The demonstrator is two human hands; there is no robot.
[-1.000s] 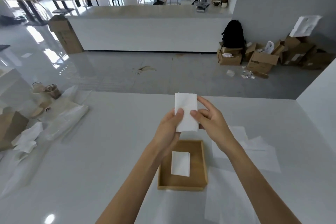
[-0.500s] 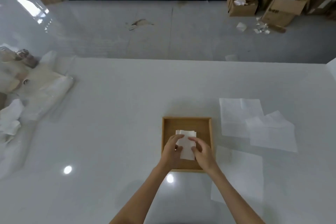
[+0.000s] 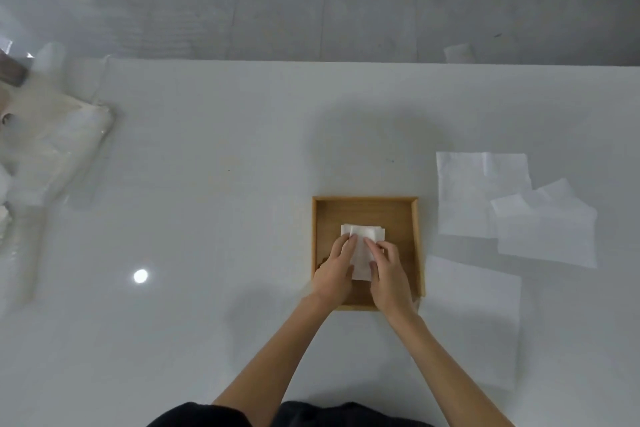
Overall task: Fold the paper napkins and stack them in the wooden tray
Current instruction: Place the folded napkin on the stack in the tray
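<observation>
Napkin [image 3: 362,260], folded, lies in the tray [image 3: 367,210] atop a lower napkin [image 3: 379,232], under the fingers [image 3: 349,243] of the left hand [image 3: 334,270] and right hand [image 3: 389,274]. They lie nearly straight, pressing, gripping nothing. Stacking step; next likely lift off and reach right of the fingers for a sheet [image 3: 481,198].

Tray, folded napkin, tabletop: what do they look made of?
Tray: light wood, matte, with faint grain showing. Folded napkin: thin white paper, matte, with soft creased edges. Tabletop: white and glossy, mirrors a ceiling light; maybe laminate or stone, unclear.
</observation>
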